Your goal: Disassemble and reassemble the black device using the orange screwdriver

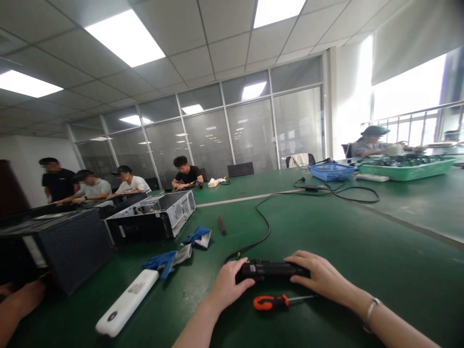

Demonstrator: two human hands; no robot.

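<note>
A long black device (270, 270) lies crosswise in front of me on the green table; its exact kind I cannot make out. My left hand (232, 282) grips its left end, thumb on the near side and fingers over the far side. Around the right end, my right hand (313, 273) is closed in the same way, with a bracelet on that wrist. Just nearer to me lies a screwdriver (271, 303) with an orange and black handle, its shaft pointing right. A black cable (266, 227) runs close behind the device's left end.
Left of my hands lie a white oblong device (126, 303) and blue-grey gloves (168, 261). Beyond are a dark bar (221, 225), an opened computer case (145, 224) and a dark case (78, 246). A blue basket (331, 172) and green tray (406, 170) stand far right. A neighbour's hand (23, 299) shows at left.
</note>
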